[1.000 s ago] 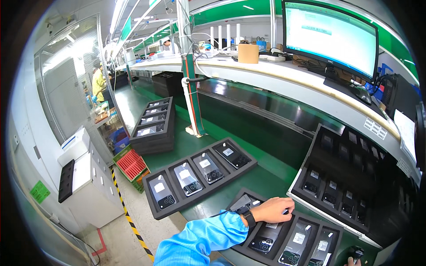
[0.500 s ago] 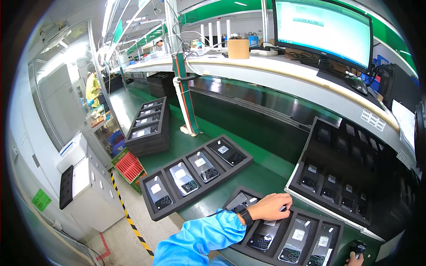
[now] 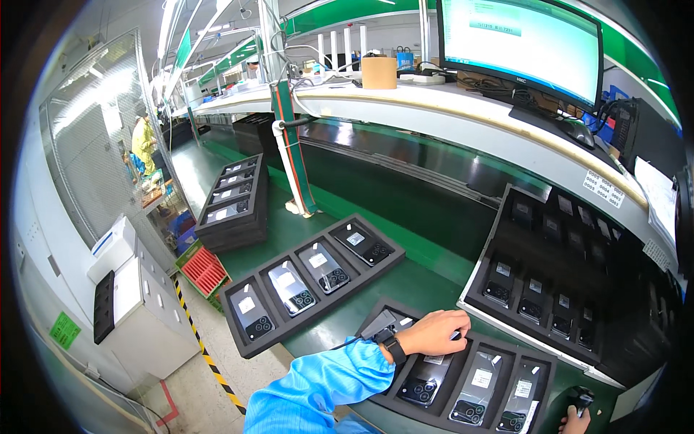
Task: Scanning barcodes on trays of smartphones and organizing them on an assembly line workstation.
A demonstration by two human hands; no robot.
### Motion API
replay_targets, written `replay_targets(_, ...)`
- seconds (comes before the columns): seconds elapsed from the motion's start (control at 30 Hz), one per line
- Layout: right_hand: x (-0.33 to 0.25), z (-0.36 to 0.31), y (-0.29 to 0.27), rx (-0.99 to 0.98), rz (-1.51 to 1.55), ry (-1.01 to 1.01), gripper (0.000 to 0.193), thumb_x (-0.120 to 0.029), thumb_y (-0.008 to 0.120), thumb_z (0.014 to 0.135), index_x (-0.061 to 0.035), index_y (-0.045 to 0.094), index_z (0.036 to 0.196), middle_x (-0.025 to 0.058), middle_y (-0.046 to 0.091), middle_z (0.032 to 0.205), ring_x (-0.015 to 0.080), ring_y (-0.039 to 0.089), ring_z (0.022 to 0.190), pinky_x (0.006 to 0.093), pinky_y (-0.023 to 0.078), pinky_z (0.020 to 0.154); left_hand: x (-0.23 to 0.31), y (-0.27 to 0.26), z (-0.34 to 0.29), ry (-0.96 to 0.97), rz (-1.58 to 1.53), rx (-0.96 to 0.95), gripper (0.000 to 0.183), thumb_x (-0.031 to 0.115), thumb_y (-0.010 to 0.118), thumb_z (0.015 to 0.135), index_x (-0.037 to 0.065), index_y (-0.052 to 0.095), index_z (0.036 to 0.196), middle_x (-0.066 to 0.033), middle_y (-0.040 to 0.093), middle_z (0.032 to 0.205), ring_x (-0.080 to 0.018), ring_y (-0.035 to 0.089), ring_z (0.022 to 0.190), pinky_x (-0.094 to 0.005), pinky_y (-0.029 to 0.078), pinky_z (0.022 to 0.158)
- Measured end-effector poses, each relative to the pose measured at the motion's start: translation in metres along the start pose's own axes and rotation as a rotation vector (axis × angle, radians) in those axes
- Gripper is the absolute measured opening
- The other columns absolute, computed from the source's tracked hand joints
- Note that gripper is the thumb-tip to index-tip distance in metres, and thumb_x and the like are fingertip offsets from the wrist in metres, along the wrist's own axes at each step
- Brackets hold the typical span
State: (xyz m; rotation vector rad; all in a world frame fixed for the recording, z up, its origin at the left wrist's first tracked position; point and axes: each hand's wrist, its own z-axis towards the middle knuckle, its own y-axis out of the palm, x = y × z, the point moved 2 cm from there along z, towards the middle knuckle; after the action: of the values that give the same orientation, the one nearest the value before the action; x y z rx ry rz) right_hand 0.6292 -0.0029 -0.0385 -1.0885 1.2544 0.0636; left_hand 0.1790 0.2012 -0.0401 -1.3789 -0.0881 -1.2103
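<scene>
My left hand (image 3: 437, 333), in a blue sleeve with a black wristband (image 3: 394, 351), reaches over a dark foam tray (image 3: 452, 346) at the front. Its fingers are curled in above a dark phone (image 3: 421, 383) lying in a slot. A small dark thing (image 3: 455, 335) shows at the fingertips, too little to name. Further right in this tray lie two silvery phones, one a labelled phone (image 3: 477, 390) and another phone (image 3: 519, 394) by the tray's end. At the lower right edge, my right hand (image 3: 575, 421) grips a black handheld scanner (image 3: 580, 398), partly cut off by the frame.
A second foam tray (image 3: 271, 336) with several phones lies left of centre, and stacked trays (image 3: 231, 235) stand behind it. At right a white-edged bin (image 3: 473, 289) holds more trays of phones. A shelf (image 3: 448, 108) with a monitor (image 3: 524, 47) overhangs the green bench.
The view has shifted slightly, so the scene sits a little further left and higher. Both hands keep nearly the same places and grips.
</scene>
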Motion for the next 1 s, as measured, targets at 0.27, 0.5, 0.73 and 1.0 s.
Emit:
replay_targets(0.27,-0.0023,-0.0034,-0.0007,0.017,0.037,-0.031,0.036,-0.026,0.073,0.099,0.008,0.069,0.111,0.0079,0.071,0.076,0.012,0.061,0.056,0.0248,0.047,0.048,0.0048,-0.002,0.0,-0.021,0.006,-0.001,0.019,0.021,0.067,0.086,0.006,0.056,0.091,-0.008,0.064,0.104,-0.0342,0.063,0.098,-0.0443,0.049,0.089)
replay_targets(0.5,-0.0051,-0.0062,0.0008,0.001,0.009,-0.003,0.035,-0.024,0.073,0.098,0.0076,0.07,0.112,0.0082,0.07,0.077,0.0118,0.061,0.056,0.0247,0.047,0.049,-0.0008,0.0019,-0.0017,0.017,-0.011,0.018,0.019,0.021,0.067,0.086,0.006,0.057,0.091,-0.0085,0.065,0.101,-0.0343,0.064,0.098,-0.0443,0.05,0.088)
replay_targets(0.73,-0.0066,-0.0052,-0.0019,0.007,-0.007,0.023,0.036,-0.025,0.073,0.098,0.008,0.07,0.113,0.0079,0.071,0.077,0.0118,0.06,0.056,0.0244,0.046,0.048,0.0019,-0.0004,-0.001,0.007,0.0,0.011,0.02,0.021,0.068,0.086,0.005,0.056,0.09,-0.0092,0.065,0.105,-0.0348,0.064,0.1,-0.0448,0.049,0.089)
replay_targets(1.0,-0.0061,-0.0062,-0.0007,-0.005,0.047,-0.027,0.038,-0.025,0.075,0.096,0.0082,0.069,0.113,0.0072,0.069,0.076,0.012,0.059,0.055,0.0243,0.046,0.048,-0.0008,0.0008,-0.0025,0.037,0.002,0.032,0.02,0.021,0.068,0.086,0.006,0.056,0.09,-0.009,0.066,0.104,-0.0353,0.064,0.1,-0.0448,0.05,0.088)
